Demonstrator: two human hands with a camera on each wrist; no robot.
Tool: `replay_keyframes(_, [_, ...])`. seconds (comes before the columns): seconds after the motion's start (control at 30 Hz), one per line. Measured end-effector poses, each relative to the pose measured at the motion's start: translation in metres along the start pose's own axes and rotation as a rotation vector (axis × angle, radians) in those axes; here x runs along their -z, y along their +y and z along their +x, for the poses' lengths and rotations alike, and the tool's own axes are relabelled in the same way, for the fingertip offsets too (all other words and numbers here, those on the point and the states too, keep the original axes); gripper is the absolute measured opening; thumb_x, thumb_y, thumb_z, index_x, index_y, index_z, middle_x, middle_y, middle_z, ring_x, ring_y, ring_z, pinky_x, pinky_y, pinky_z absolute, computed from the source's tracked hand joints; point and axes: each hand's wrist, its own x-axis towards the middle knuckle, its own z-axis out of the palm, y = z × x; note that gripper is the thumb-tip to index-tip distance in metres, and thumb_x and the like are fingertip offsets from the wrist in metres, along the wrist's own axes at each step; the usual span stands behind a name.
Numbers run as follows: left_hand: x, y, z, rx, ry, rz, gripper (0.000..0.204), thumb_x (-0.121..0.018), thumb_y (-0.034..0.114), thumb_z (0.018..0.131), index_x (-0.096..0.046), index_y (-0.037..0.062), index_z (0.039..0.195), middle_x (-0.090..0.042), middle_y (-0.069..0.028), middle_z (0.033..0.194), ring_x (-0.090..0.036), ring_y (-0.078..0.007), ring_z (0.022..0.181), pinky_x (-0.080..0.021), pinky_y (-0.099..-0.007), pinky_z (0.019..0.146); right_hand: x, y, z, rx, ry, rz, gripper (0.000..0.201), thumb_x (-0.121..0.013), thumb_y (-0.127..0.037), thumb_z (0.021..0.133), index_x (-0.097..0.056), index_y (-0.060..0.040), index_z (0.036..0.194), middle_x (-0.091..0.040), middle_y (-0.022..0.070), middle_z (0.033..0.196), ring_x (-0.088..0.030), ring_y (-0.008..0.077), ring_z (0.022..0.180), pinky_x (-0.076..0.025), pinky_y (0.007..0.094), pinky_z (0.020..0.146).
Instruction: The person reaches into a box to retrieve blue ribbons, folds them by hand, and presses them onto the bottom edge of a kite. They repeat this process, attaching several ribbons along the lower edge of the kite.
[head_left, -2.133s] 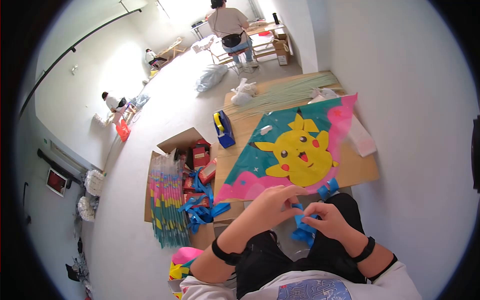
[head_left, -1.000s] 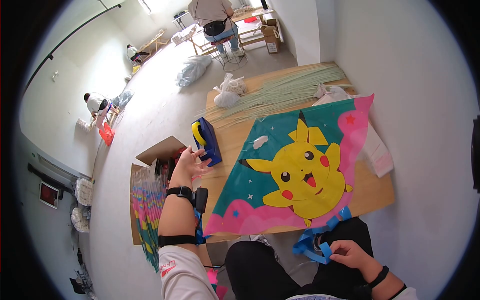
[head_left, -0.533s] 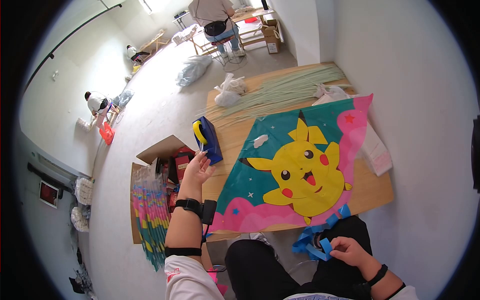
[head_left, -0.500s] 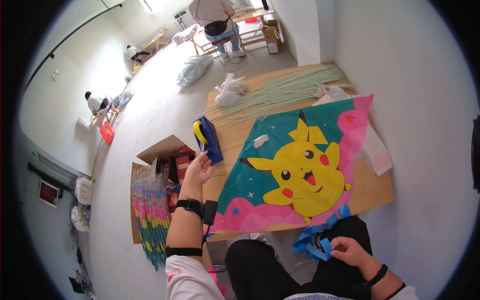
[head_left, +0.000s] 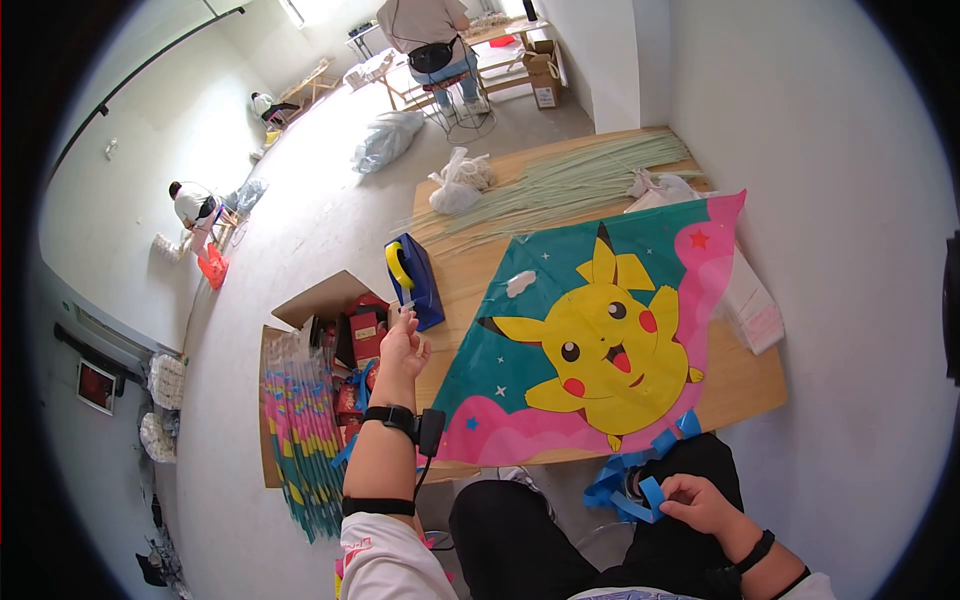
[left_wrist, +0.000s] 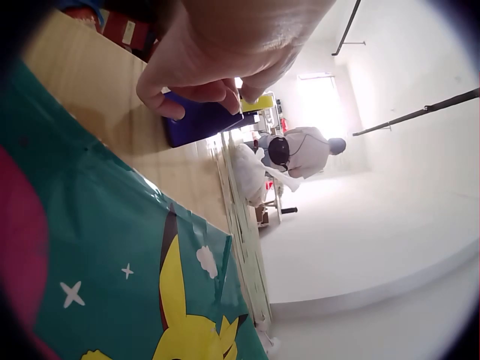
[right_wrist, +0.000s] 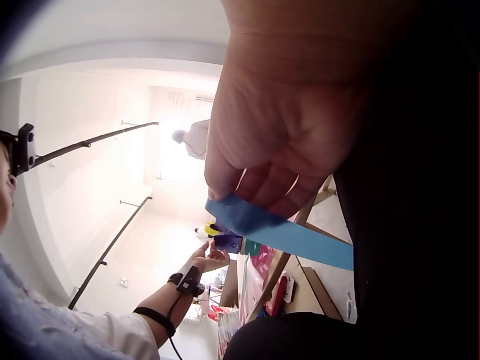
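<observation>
My left hand [head_left: 404, 352] reaches to the front of a blue tape dispenser [head_left: 429, 295], which holds a yellow-cored roll [head_left: 397, 264]. Between thumb and fingertips it pinches the free end of clear tape [head_left: 407, 302]. In the left wrist view the fingers overlap the dispenser [left_wrist: 196, 126]. Over the right thigh, my right hand [head_left: 702, 504] pinches a blue ribbon [right_wrist: 259, 231] by one end; the rest hangs in loops below the table edge. A diamond-shaped kite sheet [head_left: 610, 345] with a yellow cartoon character lies flat beside the dispenser.
Thin pale green sticks [head_left: 560, 178] and a white plastic bag [head_left: 456, 192] lie on the far part of the wooden table [head_left: 755, 385]. Left of it, a carton [head_left: 320, 300] holds red boxes and bundled kites [head_left: 305, 440]. A wall borders the right side; people sit farther off.
My left hand left the blue ribbon, reached to the dispenser, took hold of the tape end and drew back slightly toward me. The right hand stayed on the ribbon, lately still.
</observation>
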Motion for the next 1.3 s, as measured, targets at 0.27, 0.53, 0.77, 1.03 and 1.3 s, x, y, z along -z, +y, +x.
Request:
replay_keyframes(0.27, [-0.001,-0.009,0.006,-0.059,0.054,0.044,0.017,-0.073,0.036,0.091,-0.068,0.0224,0.099,-0.062,0.0124,0.092,-0.046,-0.0069,0.073,-0.044,-0.0357,0.077,-0.001,-0.001,0.000,0.007,0.007,0.004,0.009,-0.068,-0.002,0.093,-0.062,-0.0033,0.099,-0.062,0.0000,0.096,-0.059,0.0075,0.088,-0.048,0.0227,0.081])
replay_keyframes(0.53, [0.003,-0.021,0.017,-0.132,0.053,0.106,0.019,-0.074,0.036,0.091,-0.065,0.0216,0.099,-0.064,0.0107,0.090,-0.046,-0.0070,0.068,-0.043,-0.0355,0.072,-0.002,-0.001,0.001,-0.001,0.006,0.042,0.008,-0.067,-0.002,0.093,-0.061,-0.0033,0.098,-0.061,0.0003,0.096,-0.058,0.0076,0.088,-0.047,0.0228,0.081])
replay_keyframes(0.77, [0.026,-0.033,0.060,-0.067,0.176,0.358,0.018,-0.070,0.030,0.093,-0.066,0.0154,0.103,-0.065,0.0057,0.089,-0.046,-0.0059,0.063,-0.041,-0.0312,0.062,-0.002,-0.001,-0.002,-0.005,0.007,-0.017,0.009,-0.067,-0.003,0.093,-0.061,-0.0032,0.099,-0.060,0.0000,0.096,-0.058,0.0076,0.088,-0.047,0.0228,0.081])
replay_keyframes(1.03, [-0.007,-0.049,-0.172,-0.320,-0.575,0.020,0.027,-0.058,0.023,0.102,-0.065,0.0040,0.119,-0.067,0.0001,0.093,-0.053,-0.0038,0.070,-0.043,-0.0210,0.063,-0.010,-0.009,0.000,0.013,0.118,-0.005,0.008,-0.066,-0.003,0.094,-0.061,-0.0037,0.100,-0.063,-0.0001,0.093,-0.062,0.0088,0.086,-0.049,0.0244,0.082])
replay_keyframes(1.3, [-0.007,-0.117,-0.351,-0.502,-0.689,0.282,0.019,-0.065,0.001,0.094,-0.069,-0.0019,0.112,-0.071,-0.0051,0.096,-0.066,-0.0075,0.087,-0.048,-0.0196,0.076,-0.088,-0.064,-0.012,0.189,-0.022,0.209,0.016,-0.060,-0.012,0.098,-0.058,-0.0039,0.112,-0.066,0.0059,0.109,-0.061,0.0102,0.099,-0.049,0.0290,0.089])
